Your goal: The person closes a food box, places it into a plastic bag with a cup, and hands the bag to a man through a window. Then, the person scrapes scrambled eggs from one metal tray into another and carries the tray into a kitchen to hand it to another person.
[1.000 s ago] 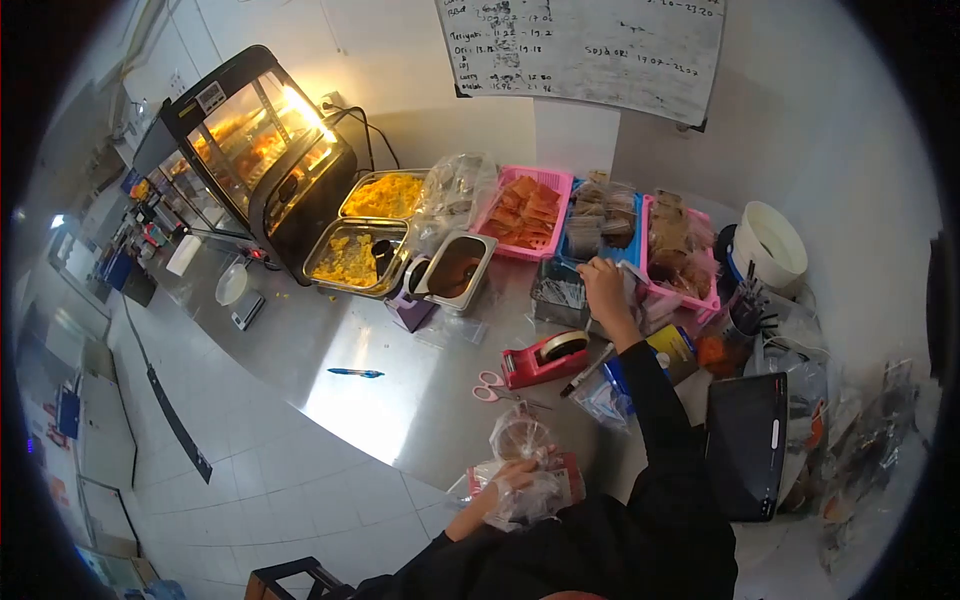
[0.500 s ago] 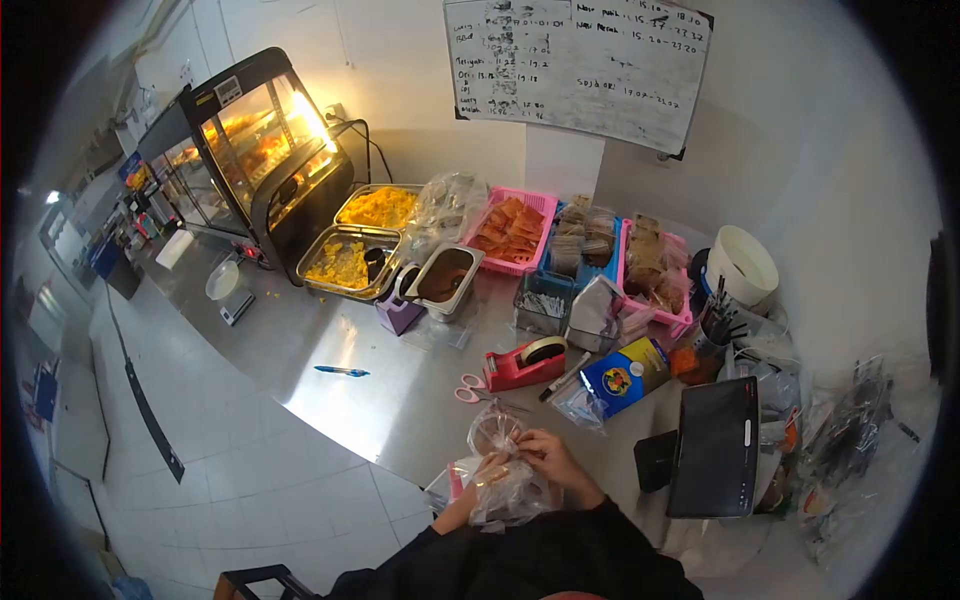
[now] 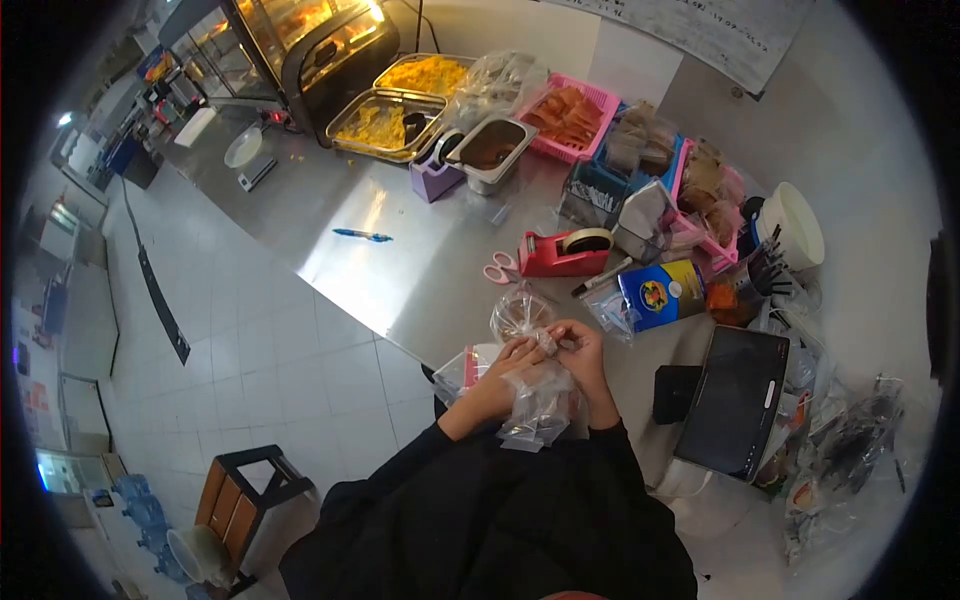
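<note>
A clear plastic bag (image 3: 522, 312) is gathered at its neck near the front edge of the steel counter. My left hand (image 3: 500, 388) is closed around the gathered plastic from the left. From the other side, my right hand (image 3: 580, 352) pinches the same neck, its fingertips touching those of the left. Loose crumpled plastic (image 3: 540, 415) hangs from the hands toward my body. What the rounded, filled part of the bag holds is hard to make out. Just beyond it lie pink-handled scissors (image 3: 501, 268) and a red tape dispenser (image 3: 565, 254).
A blue pen (image 3: 362, 235) lies on the steel counter (image 3: 410, 285). Trays of yellow food (image 3: 375, 125), a metal container of brown sauce (image 3: 493, 146) and pink baskets (image 3: 611, 95) stand behind. A dark tablet (image 3: 733, 402) is at right; a wooden-seated chair (image 3: 225, 510) stands lower left.
The camera has tipped downward, so the counter items sit higher in view and more of my body shows. My hands stay on the bag's neck, the left one now lying flatter across it.
</note>
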Available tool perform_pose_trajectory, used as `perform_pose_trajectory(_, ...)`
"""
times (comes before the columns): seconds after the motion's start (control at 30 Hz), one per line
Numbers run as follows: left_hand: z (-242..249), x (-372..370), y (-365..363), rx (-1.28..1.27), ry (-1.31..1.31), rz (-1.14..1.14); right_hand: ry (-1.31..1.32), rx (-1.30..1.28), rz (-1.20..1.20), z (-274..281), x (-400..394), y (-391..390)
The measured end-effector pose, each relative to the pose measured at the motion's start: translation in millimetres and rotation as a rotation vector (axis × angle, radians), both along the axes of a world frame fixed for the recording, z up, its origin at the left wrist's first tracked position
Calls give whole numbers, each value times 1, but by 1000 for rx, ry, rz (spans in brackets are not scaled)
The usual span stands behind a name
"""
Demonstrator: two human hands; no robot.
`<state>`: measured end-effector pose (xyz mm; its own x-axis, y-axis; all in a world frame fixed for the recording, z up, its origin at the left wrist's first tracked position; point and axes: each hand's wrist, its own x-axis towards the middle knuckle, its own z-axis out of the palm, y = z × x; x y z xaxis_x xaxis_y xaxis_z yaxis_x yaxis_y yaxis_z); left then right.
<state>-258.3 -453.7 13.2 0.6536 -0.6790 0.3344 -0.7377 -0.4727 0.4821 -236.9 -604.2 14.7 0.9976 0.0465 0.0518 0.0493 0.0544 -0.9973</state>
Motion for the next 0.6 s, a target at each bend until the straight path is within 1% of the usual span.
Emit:
perform_pose_trajectory(0.03,7,-1,1,-44,-12,-4,-12,12,15,-2,0,0)
perform_pose_trajectory(0.13,7,-1,2,-67,4,-13,-17,52,34,-4,1,-1)
perform_pose_trajectory(0.2,2,-2,3,-51,19,-7,26,81,25,0,-1,0)
perform_pose_trajectory(0.3,0,-4,4,-2,-21,29,-5,48,119,-3,-5,-4)
perform_pose_trajectory(0.37,-3,-3,3,7,-86,82,123,331,131,-12,-7,-1)
perform_pose_trajectory(0.4,-15,-4,3,-8,-119,121,181,469,139,-15,-10,0)
perform_pose_trajectory(0.43,-30,-5,3,-24,-149,160,134,365,181,-14,-13,-1)
perform_pose_trajectory(0.5,-70,-4,11,-44,-97,208,50,154,255,-12,-20,-3)
perform_pose_trajectory(0.6,-8,-15,6,-28,274,347,109,122,178,-7,-27,-6)
